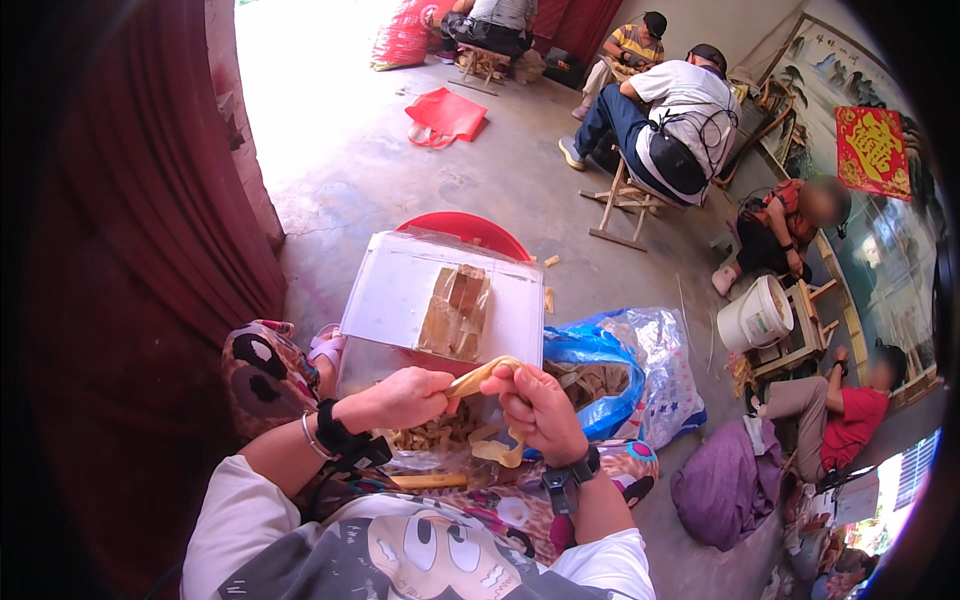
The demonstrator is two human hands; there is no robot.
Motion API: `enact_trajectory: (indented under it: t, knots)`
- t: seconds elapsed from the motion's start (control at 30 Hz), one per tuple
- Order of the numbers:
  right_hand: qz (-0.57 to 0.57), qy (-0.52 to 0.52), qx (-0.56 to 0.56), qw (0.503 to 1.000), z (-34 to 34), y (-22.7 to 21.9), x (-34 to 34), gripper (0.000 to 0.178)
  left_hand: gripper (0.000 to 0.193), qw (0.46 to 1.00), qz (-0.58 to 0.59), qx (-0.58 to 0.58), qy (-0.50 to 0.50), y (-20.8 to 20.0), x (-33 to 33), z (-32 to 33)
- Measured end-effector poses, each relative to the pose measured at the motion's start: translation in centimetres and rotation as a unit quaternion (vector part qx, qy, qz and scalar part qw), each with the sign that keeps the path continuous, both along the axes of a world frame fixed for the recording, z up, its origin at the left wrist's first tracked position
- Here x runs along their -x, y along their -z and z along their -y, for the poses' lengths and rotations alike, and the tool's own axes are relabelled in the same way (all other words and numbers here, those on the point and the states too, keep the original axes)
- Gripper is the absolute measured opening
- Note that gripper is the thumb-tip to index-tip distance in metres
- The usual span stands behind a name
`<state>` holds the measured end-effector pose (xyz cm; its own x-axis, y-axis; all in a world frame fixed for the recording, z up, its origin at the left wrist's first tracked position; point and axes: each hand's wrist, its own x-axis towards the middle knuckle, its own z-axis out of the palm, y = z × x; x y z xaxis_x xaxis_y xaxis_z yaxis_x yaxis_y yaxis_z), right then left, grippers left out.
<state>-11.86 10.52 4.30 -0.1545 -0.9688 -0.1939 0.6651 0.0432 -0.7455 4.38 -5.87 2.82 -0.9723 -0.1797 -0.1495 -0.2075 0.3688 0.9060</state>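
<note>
My left hand (412,396) is closed on one end of a pale yellow, leathery-looking strip (478,379). My right hand (541,408) pinches the other end, so the strip spans the short gap between both hands. A loose tail of similar pale material (497,452) dangles below the right hand. Just beyond them, a brown block wrapped in clear film (455,312) sits on a white board (385,290). The board lies over a red basin (470,228). Under my hands, a heap of tan scraps (430,437) rests near my lap.
A blue and clear plastic bag (640,400) of tan strips stands to the right. A yellowish stick (430,481) lies across my lap. Farther off are a red bag (446,117), a white bucket (755,315), a purple cloth bundle (727,485) and several seated people.
</note>
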Motion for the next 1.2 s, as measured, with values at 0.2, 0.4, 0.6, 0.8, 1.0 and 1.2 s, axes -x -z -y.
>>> enact_trajectory:
  t: [0.2, 0.4, 0.6, 0.8, 1.0, 1.2]
  knots:
    - [-0.242, 0.022, 0.001, 0.97, 1.2, 0.5, -0.5, 0.026, 0.021, 0.961, 0.061, -0.257, 0.08, -0.1, 0.5, -1.7]
    - [-0.695, 0.051, 0.107, 0.709, 1.1, 2.3, -1.7, 0.033, 0.017, 0.882, 0.091, -0.46, 0.041, -1.1, 0.3, -0.5]
    - [-0.177, 0.036, -0.002, 0.984, 0.9, 2.4, -1.8, 0.033, 0.024, 0.951, -0.043, -0.305, -0.014, -1.0, 0.1, 1.2]
    - [-0.152, -0.008, -0.027, 0.988, 0.8, 2.0, -1.9, 0.03, 0.028, 0.95, -0.09, -0.297, -0.017, 1.3, 1.1, -1.1]
    - [-0.101, 0.061, -0.072, 0.99, 1.0, 2.8, -2.5, 0.02, 0.015, 0.984, -0.093, 0.108, -0.106, 0.9, 1.0, -1.1]
    - [0.032, -0.018, -0.08, 0.996, 1.5, 2.2, -0.9, 0.019, 0.018, 0.898, -0.338, 0.281, -0.029, -0.7, 0.8, -1.9]
